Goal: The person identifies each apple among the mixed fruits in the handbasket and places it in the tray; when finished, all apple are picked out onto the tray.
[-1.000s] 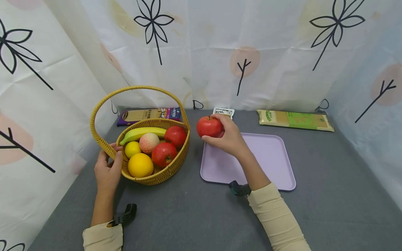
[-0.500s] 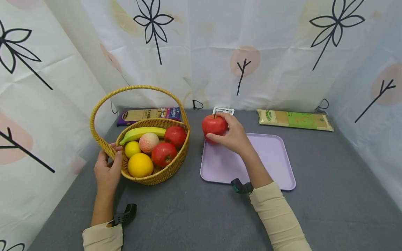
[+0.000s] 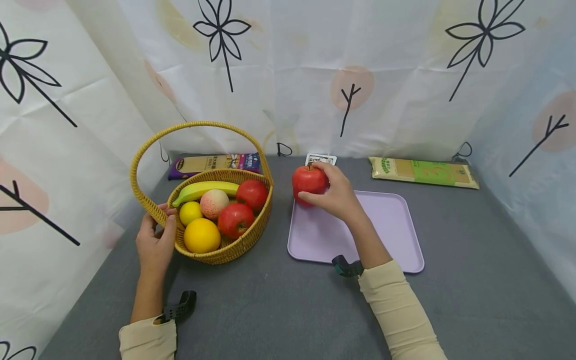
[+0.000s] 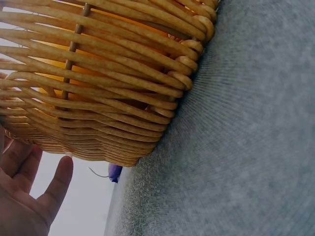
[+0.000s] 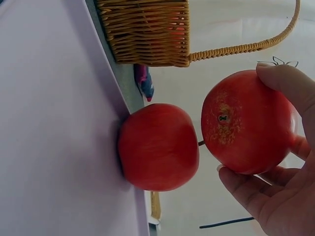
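Holding top apple (image 5: 251,123) in right hand (image 3: 335,196), just over low apple (image 5: 158,146) at far left corner of tray (image 3: 382,215); gripping basket (image 3: 249,240) with left hand (image 3: 155,245).

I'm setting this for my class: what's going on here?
A person's right hand holds a red apple above a second apple, which sits on the lilac tray; whether the two touch is hard to tell. The left hand touches the side of the wicker basket near its handle. In the basket lie a banana, a peach, two more apples and two round yellow fruits.
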The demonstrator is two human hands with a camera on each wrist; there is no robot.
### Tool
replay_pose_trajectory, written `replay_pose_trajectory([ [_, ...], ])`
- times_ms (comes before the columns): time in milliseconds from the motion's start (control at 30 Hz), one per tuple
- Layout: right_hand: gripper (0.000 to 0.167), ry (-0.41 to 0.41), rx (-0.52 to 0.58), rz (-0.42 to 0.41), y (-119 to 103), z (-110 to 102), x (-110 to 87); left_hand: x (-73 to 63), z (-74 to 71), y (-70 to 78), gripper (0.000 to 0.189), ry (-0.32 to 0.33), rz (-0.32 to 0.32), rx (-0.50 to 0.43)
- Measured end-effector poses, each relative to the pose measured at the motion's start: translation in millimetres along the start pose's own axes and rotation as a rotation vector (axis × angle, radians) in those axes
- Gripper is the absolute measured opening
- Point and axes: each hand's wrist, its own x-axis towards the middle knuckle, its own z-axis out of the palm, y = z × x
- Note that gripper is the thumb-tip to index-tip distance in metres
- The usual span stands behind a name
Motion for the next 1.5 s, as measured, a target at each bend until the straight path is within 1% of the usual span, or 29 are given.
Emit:
replay_pose_trajectory([
  [200, 0.072, -0.009, -0.011, 0.010, 2.4, -0.6, 0.0, -1.4, 0.0, 3.1, 0.036, -0.001, -0.008, 0.005],
  [467, 0.071, -0.012, -0.010, 0.012, 3.5, -0.6, 0.1, -0.3, -0.3, 4.9, 0.036, -0.010, 0.000, 0.003],
  [900, 0.068, -0.031, 0.004, 0.019, 3.7, -0.3, -2.1, -0.9, -0.7, 5.1, 0.036, -0.012, -0.003, 0.010],
  [1167, 0.068, -0.030, 0.004, -0.005, 3.3, -2.4, -1.9, 0.2, 1.4, 6.6, 0.036, -0.010, 0.004, 0.001],
  [1333, 0.072, -0.055, -0.026, -0.021, 5.6, -1.8, -3.9, 0.9, 2.9, 4.5, 0.036, -0.009, 0.000, -0.009],
  [1500, 0.074, -0.097, -0.049, -0.008, 8.0, -1.9, -9.1, -1.1, 1.1, 2.6, 0.036, 0.003, -0.020, -0.014],
])
